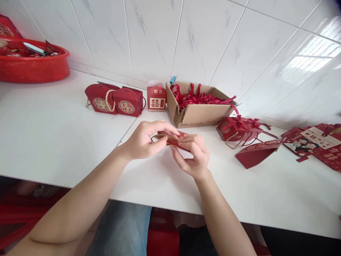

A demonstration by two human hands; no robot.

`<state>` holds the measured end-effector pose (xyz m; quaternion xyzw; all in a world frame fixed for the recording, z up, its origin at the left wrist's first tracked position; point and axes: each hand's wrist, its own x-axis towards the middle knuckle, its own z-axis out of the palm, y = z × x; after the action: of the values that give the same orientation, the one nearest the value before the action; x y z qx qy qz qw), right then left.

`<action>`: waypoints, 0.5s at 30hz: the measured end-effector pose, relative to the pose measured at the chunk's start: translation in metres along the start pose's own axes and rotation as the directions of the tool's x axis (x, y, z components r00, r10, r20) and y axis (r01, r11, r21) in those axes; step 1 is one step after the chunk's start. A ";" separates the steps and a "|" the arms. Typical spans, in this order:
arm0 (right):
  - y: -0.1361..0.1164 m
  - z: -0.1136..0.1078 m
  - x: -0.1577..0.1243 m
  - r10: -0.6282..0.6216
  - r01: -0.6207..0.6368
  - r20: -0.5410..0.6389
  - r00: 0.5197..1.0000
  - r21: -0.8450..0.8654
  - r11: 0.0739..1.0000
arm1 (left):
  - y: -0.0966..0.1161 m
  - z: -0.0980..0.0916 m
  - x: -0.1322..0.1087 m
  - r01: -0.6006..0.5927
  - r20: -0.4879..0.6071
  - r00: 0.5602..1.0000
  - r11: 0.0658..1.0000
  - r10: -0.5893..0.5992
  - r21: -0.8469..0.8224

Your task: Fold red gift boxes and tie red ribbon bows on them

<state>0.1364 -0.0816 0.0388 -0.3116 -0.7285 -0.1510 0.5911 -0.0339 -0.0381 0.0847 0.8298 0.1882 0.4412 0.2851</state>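
fingers of both hands close on one red printed card piece with a tan inside (172, 142) in the head view, held just above the white tabletop (149, 181) in front of the brown cardboard carton (201, 115). the left hand (150, 138) pinches its near-left edge between thumb and fingers; the right hand (195, 154) clamps its other end. the step in hand looks like opening or shaping the piece; the next move seems to call for a steady right grip while the left works the edge. counted: one carton, heaped with crimson ribbon (194, 97) too tangled to count; two red boxes with round gold emblems (128, 106) to the left; one red box with a cream label (156, 101) beside the carton; seemingly two overlapping bow-topped red boxes (231, 126) to the right; one red plastic basket (50, 67).
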 end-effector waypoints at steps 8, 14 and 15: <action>-0.001 0.000 0.000 0.022 -0.022 0.001 1.000 0.017 1.000 | -0.001 0.000 -0.003 -0.053 0.007 0.999 0.998 0.053 0.014; 0.001 -0.001 0.000 0.036 -0.036 -0.009 0.999 0.025 0.999 | 0.000 0.001 -0.003 -0.080 0.010 0.997 0.997 0.080 0.019; 0.001 -0.001 0.000 0.039 -0.038 -0.010 0.999 0.024 0.999 | 0.000 0.002 -0.002 -0.089 0.009 0.996 0.996 0.089 0.013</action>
<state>0.1377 -0.0817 0.0385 -0.3178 -0.7210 -0.1325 0.6013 -0.0339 -0.0401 0.0825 0.8412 0.1528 0.4486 0.2605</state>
